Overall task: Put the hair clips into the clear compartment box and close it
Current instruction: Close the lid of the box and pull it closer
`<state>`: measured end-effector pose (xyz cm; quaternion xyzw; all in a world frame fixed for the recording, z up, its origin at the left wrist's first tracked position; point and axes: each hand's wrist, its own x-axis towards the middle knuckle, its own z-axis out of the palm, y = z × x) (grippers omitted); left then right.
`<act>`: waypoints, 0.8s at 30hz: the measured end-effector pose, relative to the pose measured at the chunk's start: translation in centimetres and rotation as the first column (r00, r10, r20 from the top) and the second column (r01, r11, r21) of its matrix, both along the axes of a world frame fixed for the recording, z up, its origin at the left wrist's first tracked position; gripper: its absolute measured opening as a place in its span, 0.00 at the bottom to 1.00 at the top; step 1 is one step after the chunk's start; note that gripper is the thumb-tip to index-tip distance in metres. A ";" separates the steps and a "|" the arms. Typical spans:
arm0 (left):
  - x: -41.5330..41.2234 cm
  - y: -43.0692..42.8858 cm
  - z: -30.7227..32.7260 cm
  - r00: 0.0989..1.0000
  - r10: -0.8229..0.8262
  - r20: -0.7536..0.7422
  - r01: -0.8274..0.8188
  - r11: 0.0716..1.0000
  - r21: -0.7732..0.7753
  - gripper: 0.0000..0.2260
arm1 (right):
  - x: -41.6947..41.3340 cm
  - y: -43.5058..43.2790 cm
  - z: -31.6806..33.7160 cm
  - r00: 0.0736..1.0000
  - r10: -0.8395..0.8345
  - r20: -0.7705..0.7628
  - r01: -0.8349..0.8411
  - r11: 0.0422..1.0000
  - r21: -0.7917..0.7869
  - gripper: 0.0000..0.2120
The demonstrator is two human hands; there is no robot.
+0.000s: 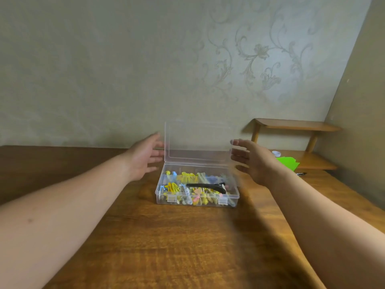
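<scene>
Reaching across a brown wood-grain table [187, 247], a person stretches both bare arms toward a clear rectangular plastic compartment box [197, 202] near the middle of the tabletop. Inside lie small yellow, blue and pink hair clips [187, 177] and one long black clip [206, 186] across the top. The left hand [145, 158] and right hand [253, 161] flank the upright transparent hinged lid [198, 142], fingers spread wide and holding nothing; whether the left fingertips touch its edge cannot be told. The thin lid looks light, stiff and slick, best taken by its two side edges and swung forward onto the front latches. Beyond stands a small wooden shelf [295, 124].
</scene>
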<state>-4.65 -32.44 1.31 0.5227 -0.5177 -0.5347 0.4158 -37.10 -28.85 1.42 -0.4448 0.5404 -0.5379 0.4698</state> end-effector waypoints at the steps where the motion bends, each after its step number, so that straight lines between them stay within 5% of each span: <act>1: 0.2 0.4 0.4 1.000 -0.006 -0.017 0.006 1.000 0.007 0.28 | 0.0 0.7 0.4 1.000 0.007 0.008 -0.007 1.000 -0.002 0.15; 4: 0.4 2.3 0.9 1.000 0.018 -0.023 -0.018 1.000 -0.012 0.30 | 0.1 2.9 0.6 1.000 0.001 -0.015 -0.002 1.000 -0.005 0.20; 6: 0.1 4.5 0.5 0.999 -0.005 0.032 0.007 0.998 -0.066 0.22 | 0.4 4.7 -0.5 0.992 -0.033 -0.126 0.030 0.999 -0.028 0.16; 8: 0.0 6.4 -0.8 0.980 -0.054 0.191 0.085 0.984 -0.157 0.12 | 0.7 6.2 -2.6 0.962 -0.047 -0.270 0.022 0.995 -0.096 0.14; 10: -0.1 8.0 -2.6 0.926 -0.086 0.368 0.180 0.957 -0.229 0.13 | 1.2 7.5 -4.5 0.910 -0.063 -0.410 -0.001 0.988 -0.154 0.11; 15: -0.7 10.0 -4.7 0.859 0.080 0.506 0.130 0.921 -0.367 0.17 | 1.9 10.8 -4.7 0.643 -0.231 -0.730 0.030 0.960 -0.278 0.15; 20: -0.2 11.7 -5.4 0.540 0.120 0.833 0.348 0.870 -0.350 0.31 | 3.0 13.0 -4.5 0.427 -0.173 -0.888 -0.068 0.973 -0.222 0.29; 24: 1.0 11.7 -5.1 0.487 0.148 0.861 0.374 0.855 -0.359 0.34 | 4.8 13.0 -3.5 0.288 -0.179 -0.941 -0.116 0.969 -0.220 0.31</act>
